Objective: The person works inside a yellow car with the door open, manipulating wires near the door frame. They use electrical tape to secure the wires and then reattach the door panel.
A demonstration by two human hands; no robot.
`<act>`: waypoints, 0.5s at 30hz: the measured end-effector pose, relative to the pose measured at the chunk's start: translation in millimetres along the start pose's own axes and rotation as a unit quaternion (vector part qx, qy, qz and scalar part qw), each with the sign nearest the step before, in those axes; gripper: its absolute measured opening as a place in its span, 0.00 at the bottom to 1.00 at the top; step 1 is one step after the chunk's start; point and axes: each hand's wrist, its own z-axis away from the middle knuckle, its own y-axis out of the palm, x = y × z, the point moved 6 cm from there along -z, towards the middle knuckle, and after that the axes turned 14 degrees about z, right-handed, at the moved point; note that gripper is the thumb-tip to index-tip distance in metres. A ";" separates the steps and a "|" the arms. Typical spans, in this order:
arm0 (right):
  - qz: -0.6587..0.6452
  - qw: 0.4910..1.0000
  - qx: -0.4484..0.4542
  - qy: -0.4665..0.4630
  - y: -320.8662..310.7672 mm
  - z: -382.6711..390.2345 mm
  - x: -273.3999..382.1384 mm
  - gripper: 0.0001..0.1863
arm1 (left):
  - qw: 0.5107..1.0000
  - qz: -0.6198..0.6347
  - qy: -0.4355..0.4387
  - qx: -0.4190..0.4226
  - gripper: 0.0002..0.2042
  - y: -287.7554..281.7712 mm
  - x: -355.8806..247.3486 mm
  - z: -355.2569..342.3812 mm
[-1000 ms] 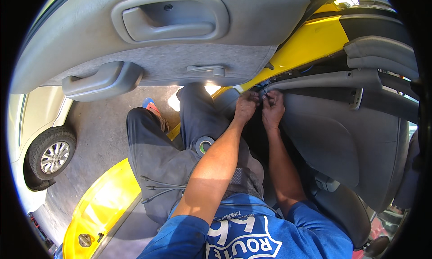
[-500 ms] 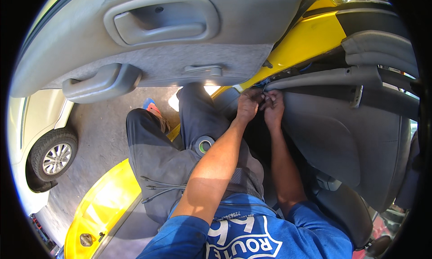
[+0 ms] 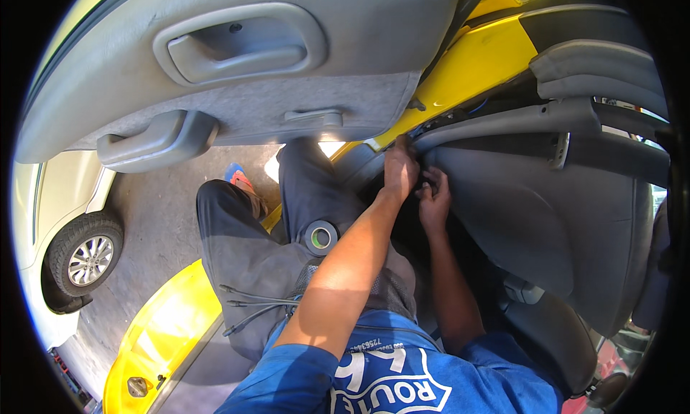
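Note:
My left hand [image 3: 400,166] reaches up to the near end of a long grey trim strip [image 3: 496,123], beside the yellow body pillar [image 3: 471,72]. Its fingers are closed at the gap there; whatever lies in them is hidden. Just right of it and a little lower, my right hand [image 3: 434,202] is apart from the left, fingers loosely bent with a gap to the thumb. I see nothing held in it. A thin blue wire [image 3: 478,107] runs in the dark gap between pillar and strip.
A grey door panel [image 3: 374,101] with handles hangs above my legs. The grey seat back [image 3: 532,220] stands at right. A roll of tape [image 3: 320,237] rests on my lap, near dark cables [image 3: 259,300]. A yellow door [image 3: 165,335] is lower left; a parked car's wheel [image 3: 88,259] lies beyond.
My hands were together at the strip's end. The left has shifted up along it, while the right has drawn down and away. The view has shifted slightly.

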 end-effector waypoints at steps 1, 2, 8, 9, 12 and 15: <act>-0.002 1.000 0.004 0.007 -1.0 2.1 -2.5 0.23 | 1.000 -0.009 0.020 0.002 0.04 3.5 -3.6 0.5; -0.015 1.000 0.008 0.000 -1.8 4.7 -3.4 0.22 | 1.000 -0.023 0.009 0.012 0.04 7.2 -3.2 0.9; 0.020 0.998 0.051 0.023 0.6 18.4 -12.1 0.19 | 0.998 -0.058 -0.026 0.020 0.07 10.7 -0.6 -1.8; 0.043 0.997 0.055 0.019 1.8 20.0 -11.3 0.19 | 0.997 -0.069 -0.017 0.038 0.08 7.9 -0.8 -4.0; 0.061 0.996 0.059 0.013 9.4 19.9 -5.7 0.17 | 0.985 -0.133 0.033 0.106 0.10 -7.3 -8.4 -17.9; 0.075 0.995 0.039 -0.047 17.8 11.1 12.8 0.13 | 0.967 -0.118 -0.034 0.222 0.17 -34.2 -13.7 -29.4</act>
